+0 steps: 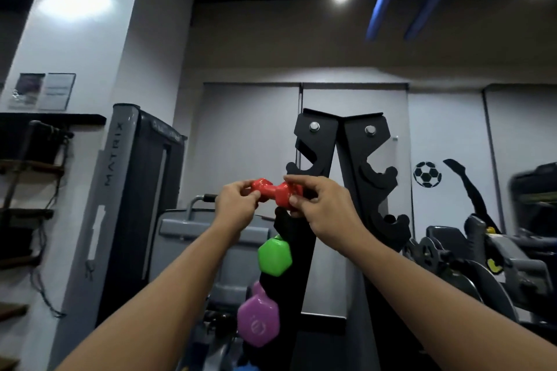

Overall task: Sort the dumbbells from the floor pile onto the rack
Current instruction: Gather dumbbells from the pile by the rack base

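1. Both hands hold a red dumbbell [275, 190] up in front of the black rack [346, 178], level with its second pair of hooks.
2. The left hand [236, 205] has its fingers curled round the dumbbell's left head.
3. The right hand [324, 205] pinches the right head, thumb beneath and fingers over the top.
4. The dumbbell lies roughly level between the hands, just in front of the rack's left-side hook; whether it touches the hook cannot be told.
5. Below the hands, a green dumbbell [275, 256] sits on the rack's left side, and a purple dumbbell [257, 321] sits lower still.
6. Left of the hands stands a grey weight machine [132, 190] marked MATRIX.
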`<state>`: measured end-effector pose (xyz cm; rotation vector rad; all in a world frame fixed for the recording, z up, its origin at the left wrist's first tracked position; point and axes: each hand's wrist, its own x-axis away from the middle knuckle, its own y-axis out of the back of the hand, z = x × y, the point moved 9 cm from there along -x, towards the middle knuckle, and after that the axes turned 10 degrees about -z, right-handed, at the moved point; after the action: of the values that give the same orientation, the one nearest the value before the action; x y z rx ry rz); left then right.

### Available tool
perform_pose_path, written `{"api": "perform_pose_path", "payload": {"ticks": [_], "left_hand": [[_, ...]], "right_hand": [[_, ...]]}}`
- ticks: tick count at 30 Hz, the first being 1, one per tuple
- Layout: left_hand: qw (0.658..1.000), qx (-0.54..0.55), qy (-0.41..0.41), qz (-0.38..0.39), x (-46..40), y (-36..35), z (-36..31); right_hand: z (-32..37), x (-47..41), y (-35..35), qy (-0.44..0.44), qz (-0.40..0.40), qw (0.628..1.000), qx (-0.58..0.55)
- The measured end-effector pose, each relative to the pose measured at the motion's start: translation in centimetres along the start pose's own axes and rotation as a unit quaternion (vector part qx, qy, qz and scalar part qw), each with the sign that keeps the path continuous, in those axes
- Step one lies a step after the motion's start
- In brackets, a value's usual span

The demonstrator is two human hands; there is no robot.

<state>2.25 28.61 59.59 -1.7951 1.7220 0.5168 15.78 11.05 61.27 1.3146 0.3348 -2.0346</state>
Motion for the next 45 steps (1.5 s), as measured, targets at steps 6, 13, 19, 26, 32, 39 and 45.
{"api": "perform_pose_path", "payload": {"ticks": [6, 13, 19, 26, 32, 39, 45], "left_hand": [[0.992, 0.042, 0.053, 0.106, 0.4, -5.3, 2.6], [0.968, 0.087, 0.096, 0.213, 3.5, -7.8, 2.0], [0.978, -0.015, 0.037, 0.203, 3.8, -4.8, 2.3], [0.921, -0.248, -0.29, 0.082, 9.3, 1.6, -5.0], [0.807, -0.406, -0.406, 0.141, 18.3, 2.9, -5.5], [0.79, -0.39, -0.438, 0.179, 28.0, 4.8, -4.0], [0.837, -0.349, -0.339, 0.251, 37.4, 5.0, 3.1]], "right_hand": [[0.3, -1.4, -1.4, 0.129, -0.029, 0.965, 0.224], [-0.3, -0.1, -1.6, 0.157, -0.031, 0.952, 0.261], [-0.6, 1.4, -1.2, 0.151, -0.015, 0.958, 0.245], [-0.6, 6.4, 2.3, 0.145, -0.007, 0.953, 0.268], [-0.7, 11.9, 4.0, 0.129, 0.02, 0.951, 0.28], [-1.1, 19.8, 6.1, 0.1, 0.015, 0.958, 0.267], [-6.0, 30.4, 7.8, -0.034, -0.015, 0.973, 0.227]]}}
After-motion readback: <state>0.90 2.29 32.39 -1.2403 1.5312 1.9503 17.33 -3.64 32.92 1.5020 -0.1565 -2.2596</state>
